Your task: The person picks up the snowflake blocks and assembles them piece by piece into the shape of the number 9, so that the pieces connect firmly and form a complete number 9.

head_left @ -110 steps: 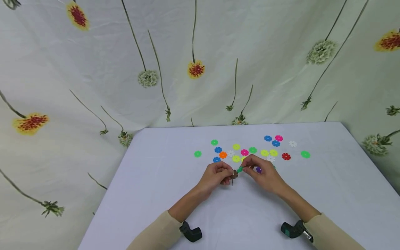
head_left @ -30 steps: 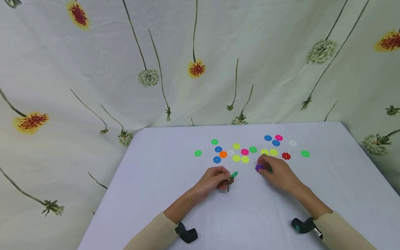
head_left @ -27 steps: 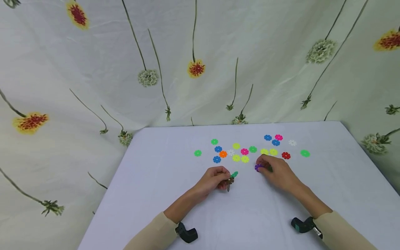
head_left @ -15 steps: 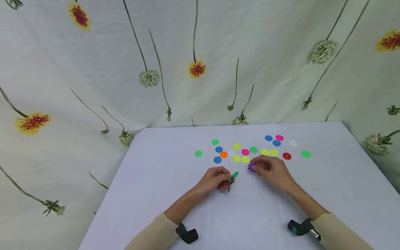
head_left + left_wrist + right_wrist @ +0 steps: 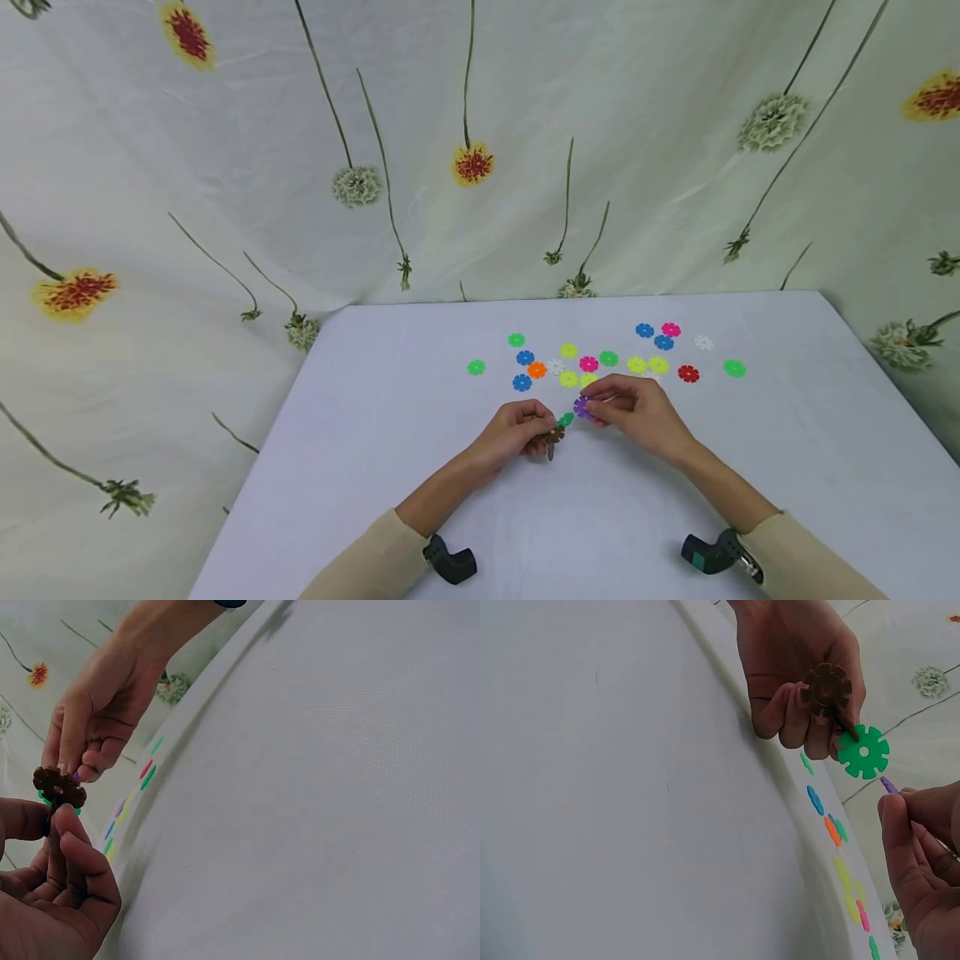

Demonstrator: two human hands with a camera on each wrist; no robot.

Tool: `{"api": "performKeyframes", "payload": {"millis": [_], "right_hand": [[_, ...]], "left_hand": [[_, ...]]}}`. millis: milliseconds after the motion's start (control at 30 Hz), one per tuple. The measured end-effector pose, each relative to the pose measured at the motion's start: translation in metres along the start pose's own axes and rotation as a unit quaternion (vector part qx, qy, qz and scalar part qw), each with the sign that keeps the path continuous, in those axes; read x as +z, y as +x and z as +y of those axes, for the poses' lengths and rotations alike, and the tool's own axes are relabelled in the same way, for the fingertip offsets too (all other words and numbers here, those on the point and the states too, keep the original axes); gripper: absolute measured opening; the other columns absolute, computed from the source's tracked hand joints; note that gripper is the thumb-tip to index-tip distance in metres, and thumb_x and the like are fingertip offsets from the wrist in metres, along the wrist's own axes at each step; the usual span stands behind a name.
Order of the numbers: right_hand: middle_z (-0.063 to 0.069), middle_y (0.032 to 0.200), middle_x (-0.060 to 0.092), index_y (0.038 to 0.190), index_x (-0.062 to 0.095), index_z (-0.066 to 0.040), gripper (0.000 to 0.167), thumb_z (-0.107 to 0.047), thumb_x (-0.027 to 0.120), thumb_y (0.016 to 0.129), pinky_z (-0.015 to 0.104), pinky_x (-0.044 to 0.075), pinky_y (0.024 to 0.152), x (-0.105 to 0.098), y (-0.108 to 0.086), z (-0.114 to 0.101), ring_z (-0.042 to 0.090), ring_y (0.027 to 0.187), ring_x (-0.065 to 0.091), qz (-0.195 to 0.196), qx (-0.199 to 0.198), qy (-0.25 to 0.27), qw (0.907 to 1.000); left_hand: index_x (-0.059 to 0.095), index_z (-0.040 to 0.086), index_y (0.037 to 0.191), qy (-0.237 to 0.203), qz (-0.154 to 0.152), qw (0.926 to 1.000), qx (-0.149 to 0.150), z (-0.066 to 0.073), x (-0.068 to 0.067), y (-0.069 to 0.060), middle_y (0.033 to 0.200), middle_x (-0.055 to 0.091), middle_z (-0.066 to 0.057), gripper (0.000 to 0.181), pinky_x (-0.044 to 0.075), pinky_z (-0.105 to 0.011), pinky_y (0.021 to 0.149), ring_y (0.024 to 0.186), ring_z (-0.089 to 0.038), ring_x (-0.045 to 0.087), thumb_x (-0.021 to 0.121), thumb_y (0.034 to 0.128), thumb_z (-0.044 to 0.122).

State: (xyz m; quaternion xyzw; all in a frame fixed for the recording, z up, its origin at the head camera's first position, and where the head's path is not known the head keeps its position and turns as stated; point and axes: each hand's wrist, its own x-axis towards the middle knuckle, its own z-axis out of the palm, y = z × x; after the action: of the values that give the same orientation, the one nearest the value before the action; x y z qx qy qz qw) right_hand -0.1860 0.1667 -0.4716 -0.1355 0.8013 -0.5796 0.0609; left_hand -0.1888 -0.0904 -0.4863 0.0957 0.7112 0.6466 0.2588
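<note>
My left hand (image 5: 516,429) pinches joined notched plastic discs. In the right wrist view these are a brown snowflake disc (image 5: 826,684), another brown piece edge-on, and a green snowflake disc (image 5: 871,761) at the end facing my right hand. My right hand (image 5: 637,414) holds a purple snowflake disc (image 5: 581,407) between thumb and fingers. The purple disc, edge-on in the right wrist view, sits just beside the green disc's notched rim; a narrow gap shows between them there. In the left wrist view the brown disc (image 5: 60,786) hides most of the green and purple ones.
Several loose snowflake discs lie flat on the white table (image 5: 375,375) beyond my hands, among them an orange disc (image 5: 536,370), a red disc (image 5: 688,373) and a green disc (image 5: 735,368). A flower-printed cloth (image 5: 480,225) hangs behind the table's far edge.
My right hand has picked up the purple disc and carried it left, close to the green disc. Earlier it was at the green disc; the left hand stays nearly still lately.
</note>
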Motion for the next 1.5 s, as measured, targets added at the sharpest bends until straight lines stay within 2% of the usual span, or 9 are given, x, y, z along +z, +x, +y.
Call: {"api": "performKeyframes", "payload": {"millis": [267, 500, 633, 733, 1033, 1233, 1400, 1500], "right_hand": [[0.015, 0.111, 0.081, 0.121, 0.076, -0.007, 0.025, -0.017, 0.078, 0.099, 0.022, 0.063, 0.081, 0.006, -0.001, -0.003, 0.03, 0.09, 0.081, -0.006, 0.023, 0.001, 0.9997], [0.016, 0.11, 0.081, 0.121, 0.076, -0.005, 0.023, -0.015, 0.077, 0.1, 0.022, 0.063, 0.08, 0.011, 0.0, -0.001, 0.025, 0.088, 0.081, -0.002, 0.019, 0.009, 0.9998], [0.018, 0.112, 0.08, 0.122, 0.075, -0.003, 0.024, -0.013, 0.077, 0.099, 0.022, 0.064, 0.081, 0.012, 0.0, 0.001, 0.019, 0.089, 0.081, -0.001, 0.03, 0.035, 0.9989], [0.02, 0.114, 0.079, 0.123, 0.075, -0.002, 0.025, -0.012, 0.077, 0.1, 0.023, 0.064, 0.082, 0.011, 0.001, 0.001, 0.022, 0.09, 0.081, -0.006, 0.036, 0.054, 0.9979], [0.018, 0.109, 0.081, 0.125, 0.074, -0.002, 0.029, -0.015, 0.078, 0.099, 0.024, 0.064, 0.083, 0.008, 0.003, 0.0, 0.032, 0.089, 0.08, -0.03, 0.026, 0.053, 0.9978], [0.013, 0.099, 0.082, 0.132, 0.063, 0.001, 0.038, -0.011, 0.078, 0.099, 0.03, 0.066, 0.082, 0.011, 0.001, 0.0, 0.023, 0.084, 0.08, -0.065, 0.005, 0.091, 0.9937], [0.007, 0.098, 0.082, 0.129, 0.061, 0.002, 0.037, -0.01, 0.078, 0.098, 0.029, 0.066, 0.081, 0.014, 0.0, 0.002, 0.017, 0.083, 0.079, -0.065, 0.001, 0.103, 0.9925], [0.012, 0.1, 0.081, 0.128, 0.061, 0.004, 0.036, -0.01, 0.077, 0.099, 0.03, 0.066, 0.081, 0.013, 0.0, 0.003, 0.018, 0.085, 0.08, -0.066, -0.004, 0.106, 0.9922]], "left_hand": [[0.065, -0.001, 0.111, 0.003, -0.002, 1.0, 0.008, 0.0, 0.001, -0.001, 0.088, 0.072, 0.005, 0.016, 0.053, -0.019, 0.068, 0.07, -0.007, 0.058, 0.06, 0.1081, 0.014], [0.064, -0.001, 0.109, 0.011, 0.01, 0.9997, 0.02, 0.001, 0.004, -0.002, 0.088, 0.072, 0.004, 0.013, 0.053, -0.02, 0.07, 0.071, -0.009, 0.058, 0.061, 0.1079, 0.012], [0.062, -0.001, 0.109, 0.019, 0.009, 0.9993, 0.032, 0.001, 0.005, -0.002, 0.088, 0.07, 0.003, 0.013, 0.053, -0.02, 0.071, 0.072, -0.01, 0.058, 0.061, 0.1082, 0.012], [0.062, -0.001, 0.11, 0.022, 0.007, 0.9991, 0.037, 0.002, 0.006, -0.001, 0.088, 0.069, 0.003, 0.013, 0.053, -0.02, 0.071, 0.072, -0.009, 0.058, 0.061, 0.1083, 0.012], [0.063, -0.001, 0.113, 0.012, -0.016, 0.9991, 0.038, 0.006, 0.006, -0.001, 0.089, 0.07, 0.005, 0.018, 0.057, -0.021, 0.074, 0.077, -0.009, 0.063, 0.061, 0.1091, 0.016], [0.062, -0.001, 0.115, 0.003, -0.027, 0.9983, 0.052, 0.01, 0.009, 0.001, 0.087, 0.065, 0.005, 0.021, 0.055, -0.02, 0.076, 0.079, -0.01, 0.06, 0.059, 0.1107, 0.02], [0.062, -0.001, 0.116, 0.013, -0.026, 0.9974, 0.066, 0.011, 0.01, 0.001, 0.086, 0.063, 0.004, 0.02, 0.053, -0.02, 0.075, 0.079, -0.011, 0.057, 0.058, 0.1109, 0.017], [0.062, 0.0, 0.116, 0.018, -0.023, 0.9971, 0.07, 0.011, 0.01, 0.0, 0.087, 0.062, 0.003, 0.019, 0.053, -0.02, 0.076, 0.079, -0.012, 0.057, 0.058, 0.1109, 0.017]]}}
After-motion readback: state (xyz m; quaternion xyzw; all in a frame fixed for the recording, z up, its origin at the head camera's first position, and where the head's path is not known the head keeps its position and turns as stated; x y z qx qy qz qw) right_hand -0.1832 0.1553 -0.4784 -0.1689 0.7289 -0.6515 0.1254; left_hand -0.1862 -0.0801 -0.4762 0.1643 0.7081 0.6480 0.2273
